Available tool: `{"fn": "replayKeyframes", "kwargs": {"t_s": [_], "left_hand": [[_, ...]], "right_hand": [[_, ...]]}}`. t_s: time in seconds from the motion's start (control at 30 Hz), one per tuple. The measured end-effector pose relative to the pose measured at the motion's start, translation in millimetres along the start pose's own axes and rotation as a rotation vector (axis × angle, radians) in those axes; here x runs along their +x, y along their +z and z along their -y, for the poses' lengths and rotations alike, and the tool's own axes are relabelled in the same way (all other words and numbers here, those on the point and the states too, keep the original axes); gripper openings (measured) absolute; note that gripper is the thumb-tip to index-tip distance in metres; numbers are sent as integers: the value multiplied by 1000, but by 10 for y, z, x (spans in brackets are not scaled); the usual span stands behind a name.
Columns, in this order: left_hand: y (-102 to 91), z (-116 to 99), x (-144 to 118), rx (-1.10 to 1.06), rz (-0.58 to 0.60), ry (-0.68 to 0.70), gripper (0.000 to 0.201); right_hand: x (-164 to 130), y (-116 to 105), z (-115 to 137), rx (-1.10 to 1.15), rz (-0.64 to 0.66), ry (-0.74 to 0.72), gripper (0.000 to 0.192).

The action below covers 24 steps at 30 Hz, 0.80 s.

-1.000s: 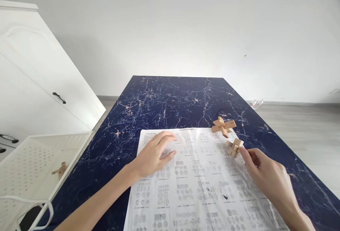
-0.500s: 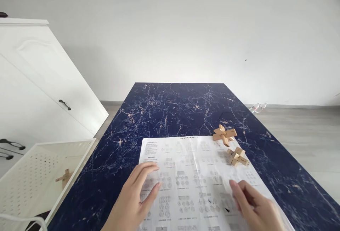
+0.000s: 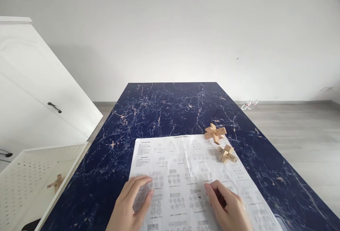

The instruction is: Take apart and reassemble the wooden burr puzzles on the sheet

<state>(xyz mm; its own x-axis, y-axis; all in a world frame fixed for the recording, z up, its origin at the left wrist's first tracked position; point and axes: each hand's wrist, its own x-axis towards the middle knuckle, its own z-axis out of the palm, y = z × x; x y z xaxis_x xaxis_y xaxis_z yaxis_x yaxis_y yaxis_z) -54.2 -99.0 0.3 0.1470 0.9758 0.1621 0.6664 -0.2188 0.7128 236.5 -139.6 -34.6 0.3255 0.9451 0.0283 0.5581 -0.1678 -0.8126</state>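
Observation:
A large printed instruction sheet [image 3: 164, 160], creased and covered with rows of small diagrams, lies on the table. Over its left edge rests my left hand [image 3: 134, 202], fingers curved and thumb apart, holding nothing. My right hand [image 3: 227, 204] is on the lower right part of the sheet, its fingers curled and the thumb tip close to the index finger; nothing shows in it. Beyond that hand, a pale wooden burr puzzle [image 3: 227, 154] with printed numbers sits on the sheet. Behind it, a darker, star-like wooden puzzle [image 3: 215, 133] stands at the sheet's top right corner.
The blue marble-patterned table [image 3: 170, 107] reaches toward the wall. At the left, a white perforated basket [image 3: 34, 174] holds another wooden puzzle [image 3: 56, 183], beside a white cabinet [image 3: 39, 71]. A rounded object's edge [image 3: 282, 221] shows at lower right.
The whole view has shifted slightly. My right hand has moved left across the sheet, closer to my left hand. The left hand stays by the sheet's left edge; the puzzles have not moved on the table.

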Motion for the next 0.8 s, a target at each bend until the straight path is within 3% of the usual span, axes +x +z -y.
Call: {"fn": "replayKeyframes", "kwargs": {"t_s": [0.8], "left_hand": [[-17, -24, 39, 4, 62, 1, 24]], "right_hand": [[35, -46, 46, 32, 68, 15, 57]]}}
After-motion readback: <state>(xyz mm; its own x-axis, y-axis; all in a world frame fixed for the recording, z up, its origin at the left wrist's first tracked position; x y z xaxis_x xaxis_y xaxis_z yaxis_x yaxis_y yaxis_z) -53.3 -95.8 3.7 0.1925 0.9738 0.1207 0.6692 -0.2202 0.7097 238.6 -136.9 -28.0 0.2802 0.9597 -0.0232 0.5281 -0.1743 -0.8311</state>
